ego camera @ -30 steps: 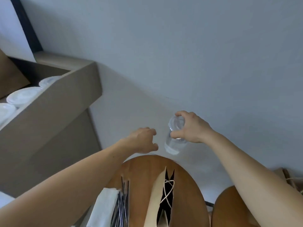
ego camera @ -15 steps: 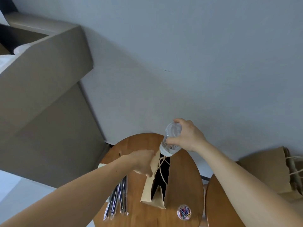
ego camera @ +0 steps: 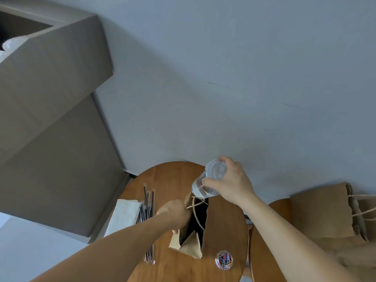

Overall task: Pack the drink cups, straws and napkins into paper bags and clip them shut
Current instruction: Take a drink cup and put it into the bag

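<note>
The brown faces of the paper bag (ego camera: 193, 245) that show are plain. Any print on the clear plastic cup (ego camera: 211, 176) is too small and glassy to make out.

The right hand (ego camera: 232, 184) holds the cup in the air above the far end of the bag's mouth, with thumb and fingers (ego camera: 223, 159) curled round its upper half. The cup is tilted. Its long axis runs from the lidded end at upper right down to its base at lower left, and the base sits just over the bag's opening. Whether it touches the rim cannot be told.

The bag stands open on the round wooden tabletop (ego camera: 173, 180), with its mouth a long dark slot running away from the person. The left hand (ego camera: 175, 212) grips the bag's left rim with fingers (ego camera: 184, 217) clamped together on the paper. A twine handle (ego camera: 198, 204) loops across the mouth beside them. The inside of the bag is black and unreadable.

Left of the bag lie wrapped straws (ego camera: 148, 206), side by side and pointing away from the person, their middle hidden behind the left forearm. A stack of white napkins (ego camera: 124, 214) lies beside them, its near end also covered by the forearm. A clear round tub of coloured paper clips (ego camera: 223, 259) stands near the bag's near corner.

To the right, more brown paper bags (ego camera: 321, 212) lie on a second tabletop (ego camera: 262, 251), cut off by the frame edge. At upper left is a cardboard box (ego camera: 57, 64), and pale round shapes (ego camera: 11, 44) inside it are only partly visible.
</note>
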Demonstrator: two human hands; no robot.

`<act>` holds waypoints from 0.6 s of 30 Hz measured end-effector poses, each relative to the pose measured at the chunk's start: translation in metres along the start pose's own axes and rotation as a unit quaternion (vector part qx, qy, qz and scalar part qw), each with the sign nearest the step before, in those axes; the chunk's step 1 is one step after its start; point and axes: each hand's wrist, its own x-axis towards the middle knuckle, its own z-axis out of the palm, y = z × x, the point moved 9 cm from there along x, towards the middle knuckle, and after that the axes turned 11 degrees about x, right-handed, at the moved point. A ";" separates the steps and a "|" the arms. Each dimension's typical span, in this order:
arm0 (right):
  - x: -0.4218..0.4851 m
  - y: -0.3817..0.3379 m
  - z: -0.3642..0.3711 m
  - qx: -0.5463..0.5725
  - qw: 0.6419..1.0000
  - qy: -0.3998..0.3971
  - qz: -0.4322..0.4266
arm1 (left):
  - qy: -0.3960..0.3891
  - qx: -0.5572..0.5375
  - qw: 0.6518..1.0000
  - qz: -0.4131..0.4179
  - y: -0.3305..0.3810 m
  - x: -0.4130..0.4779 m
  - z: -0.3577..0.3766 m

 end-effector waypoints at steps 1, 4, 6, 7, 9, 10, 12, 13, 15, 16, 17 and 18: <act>-0.002 0.004 -0.002 0.003 1.000 0.001 0.004 | -0.003 -0.012 1.000 -0.006 -0.003 0.000 0.000; -0.007 0.013 -0.006 -0.022 0.999 -0.028 -0.001 | -0.008 -0.028 0.999 -0.023 -0.012 0.002 0.000; -0.010 0.013 -0.007 -0.075 0.995 -0.063 -0.022 | -0.009 -0.039 0.999 -0.037 -0.016 0.002 -0.001; -0.013 0.011 -0.007 -0.110 0.990 -0.081 -0.040 | -0.007 -0.048 0.998 -0.042 -0.016 0.002 -0.002; -0.018 0.003 -0.001 -0.180 0.973 -0.114 -0.089 | 0.006 -0.061 0.997 -0.041 -0.014 0.001 -0.004; -0.022 -0.003 0.005 -0.217 0.960 -0.129 -0.121 | 0.016 -0.071 0.997 -0.038 -0.011 0.001 -0.005; -0.031 -0.013 0.025 -0.293 0.920 -0.168 -0.196 | 0.016 -0.075 0.996 -0.036 -0.004 0.001 -0.002; -0.036 -0.015 0.035 -0.322 0.900 -0.187 -0.226 | 0.013 -0.073 0.997 -0.033 0.000 0.000 -0.001; -0.044 -0.014 0.050 -0.346 0.878 -0.210 -0.258 | 0.031 -0.098 0.995 -0.013 0.009 0.000 0.000; -0.047 -0.012 0.054 -0.343 0.876 -0.213 -0.263 | 0.041 -0.118 0.992 -0.006 0.012 0.000 -0.001; -0.049 -0.008 0.055 -0.334 0.879 -0.214 -0.265 | 0.045 -0.140 0.989 -0.005 0.012 -0.001 0.000; -0.051 -0.004 0.056 -0.323 0.883 -0.212 -0.265 | 0.043 -0.162 0.986 -0.011 0.011 -0.001 0.001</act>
